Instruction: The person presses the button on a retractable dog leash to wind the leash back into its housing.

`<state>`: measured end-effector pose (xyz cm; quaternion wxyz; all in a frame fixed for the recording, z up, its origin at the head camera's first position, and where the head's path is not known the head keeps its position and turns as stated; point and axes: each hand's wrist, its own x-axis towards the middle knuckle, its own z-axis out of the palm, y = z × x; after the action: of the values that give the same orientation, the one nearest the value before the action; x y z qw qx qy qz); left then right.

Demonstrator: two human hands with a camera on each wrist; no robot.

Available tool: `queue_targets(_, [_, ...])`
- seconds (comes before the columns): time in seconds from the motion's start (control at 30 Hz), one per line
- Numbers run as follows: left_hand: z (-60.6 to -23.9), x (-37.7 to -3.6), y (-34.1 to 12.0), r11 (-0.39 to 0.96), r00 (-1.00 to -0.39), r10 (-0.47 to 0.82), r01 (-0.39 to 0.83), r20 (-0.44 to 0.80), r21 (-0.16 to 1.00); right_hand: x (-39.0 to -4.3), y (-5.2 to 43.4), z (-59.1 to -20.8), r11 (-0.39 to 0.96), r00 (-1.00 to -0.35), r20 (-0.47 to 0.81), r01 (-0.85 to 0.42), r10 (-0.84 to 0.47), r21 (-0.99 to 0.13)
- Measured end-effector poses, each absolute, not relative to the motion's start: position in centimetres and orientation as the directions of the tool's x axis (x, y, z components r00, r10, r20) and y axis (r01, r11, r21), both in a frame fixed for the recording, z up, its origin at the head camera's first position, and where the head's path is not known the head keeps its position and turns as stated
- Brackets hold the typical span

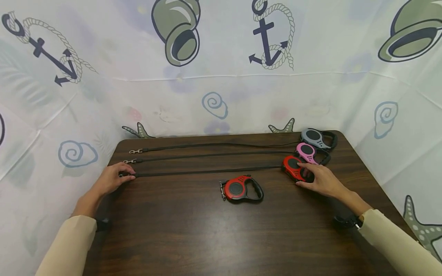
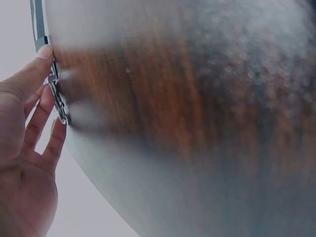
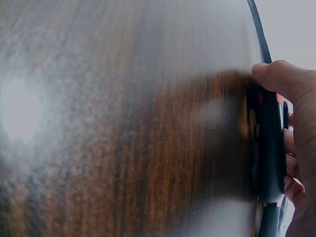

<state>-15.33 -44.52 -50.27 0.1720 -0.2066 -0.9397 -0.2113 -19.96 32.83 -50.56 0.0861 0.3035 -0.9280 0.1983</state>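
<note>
Broadly, a white cloth printed with anchors and shells rises behind a dark wood-grain table. Across the table's far part run three black straps, roughly parallel, leading to leash casings at the right. Pale sleeves reach in from the near corners. The left hand pinches the left end of the nearest strap, while the right hand grips the red casing at its other end. Beyond that lies a pink casing, then a grey casing. Nearer the person, around mid-table, lies a second red leash. Smallest are the metal clips: two far clips at the farther straps' left ends, one clip at the left hand's fingers, and another clip beside the second red leash's casing.
</note>
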Motion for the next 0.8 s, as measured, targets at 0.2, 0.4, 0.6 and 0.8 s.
queue_targets(0.2, [-50.0,-15.2,-44.6,0.828,-0.885,0.295,0.425,0.36,0.366,-20.0,32.8,-50.5,0.726,-0.792,0.285,-0.61,-0.54,-0.317])
queue_targets(0.4, [-49.4,-15.1,-44.6,0.826,-0.93,0.248,0.35,0.272,0.443,-20.0,32.6,-50.6,0.71,-0.78,0.303,-0.625,-0.548,-0.324])
queue_targets(0.6, [-49.0,-15.2,-44.5,0.828,-0.964,0.204,0.264,0.173,0.495,-20.0,32.6,-50.5,0.713,-0.786,0.301,-0.617,-0.54,-0.333])
queue_targets(0.8, [-48.9,-15.1,-44.4,0.794,-0.967,0.208,0.256,0.15,0.551,-19.9,32.6,-50.3,0.715,-0.784,0.312,-0.618,-0.536,-0.325])
